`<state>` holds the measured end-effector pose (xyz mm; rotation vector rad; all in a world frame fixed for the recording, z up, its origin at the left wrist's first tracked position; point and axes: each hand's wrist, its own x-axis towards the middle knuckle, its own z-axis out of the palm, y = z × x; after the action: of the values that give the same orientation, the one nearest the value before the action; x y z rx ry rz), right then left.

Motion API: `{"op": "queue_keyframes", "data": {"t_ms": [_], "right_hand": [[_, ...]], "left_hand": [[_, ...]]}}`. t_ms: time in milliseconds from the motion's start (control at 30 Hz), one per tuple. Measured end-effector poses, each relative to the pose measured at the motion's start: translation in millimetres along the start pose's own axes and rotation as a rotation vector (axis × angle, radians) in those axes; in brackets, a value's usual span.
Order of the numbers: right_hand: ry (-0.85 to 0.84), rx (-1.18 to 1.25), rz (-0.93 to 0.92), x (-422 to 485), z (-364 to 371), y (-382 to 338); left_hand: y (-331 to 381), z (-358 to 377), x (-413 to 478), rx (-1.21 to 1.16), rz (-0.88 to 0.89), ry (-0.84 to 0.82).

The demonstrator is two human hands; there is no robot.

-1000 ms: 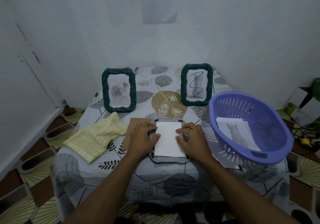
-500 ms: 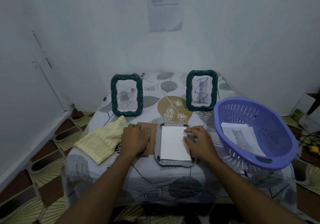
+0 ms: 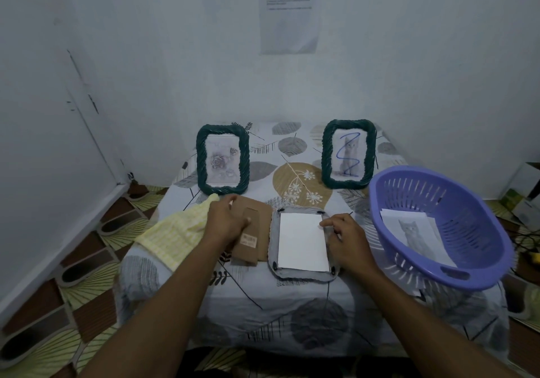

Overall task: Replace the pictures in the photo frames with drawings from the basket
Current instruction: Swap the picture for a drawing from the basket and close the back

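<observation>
Backing board [image 3: 260, 231] is sitting gripped in your left hand [image 3: 226, 223], your right hand [image 3: 347, 237] is pinching the white sheet [image 3: 302, 242] in the lower-centre frame [image 3: 304, 276], so refitting squarely is probably coming next.

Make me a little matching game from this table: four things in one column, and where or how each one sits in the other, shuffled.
Things
1. yellow cloth
2. purple basket
3. cardboard backing
4. frame with the blue scribble

Places
a. held by the left hand
b. standing upright at the back right of the table
c. holds a cat drawing
d. lying at the table's left edge

Pairs: 1-d, 2-c, 3-a, 4-b.
</observation>
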<state>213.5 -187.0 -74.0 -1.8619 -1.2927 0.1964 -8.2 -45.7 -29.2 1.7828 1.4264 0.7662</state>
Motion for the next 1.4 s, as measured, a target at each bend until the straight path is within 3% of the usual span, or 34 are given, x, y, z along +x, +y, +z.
{"op": "queue_keyframes", "data": {"t_ms": [167,267,533,767,967,1167,1400], "right_hand": [[0.006,0.081,0.051,1.7,-2.2,-0.1],[0.01,0.127,0.082,1.7,-4.6,-0.1],[0.039,0.146,0.055,1.0,-5.6,5.8],[0.008,0.036,-0.03,-1.8,-5.6,3.9],[0.008,-0.011,-0.052,-3.9,-6.4,1.5],[0.001,0.001,-0.029,-2.4,-4.6,2.7],[0.008,-0.042,-0.04,-0.9,-3.3,4.0]], "left_hand": [[19.7,-27.6,-7.1,-0.419,-0.006,0.071],[34.9,-20.2,-19.6,-0.619,-0.062,-0.032],[52.4,52.6,-42.6,-0.308,0.031,-0.131],[36.7,74.5,-39.7,0.253,0.22,-0.078],[22.8,68.5,-36.8,0.505,0.373,-0.039],[-2.6,53.4,-30.8,0.324,0.402,-0.256],[-11.7,52.7,-31.4,0.236,0.457,-0.236]]}}
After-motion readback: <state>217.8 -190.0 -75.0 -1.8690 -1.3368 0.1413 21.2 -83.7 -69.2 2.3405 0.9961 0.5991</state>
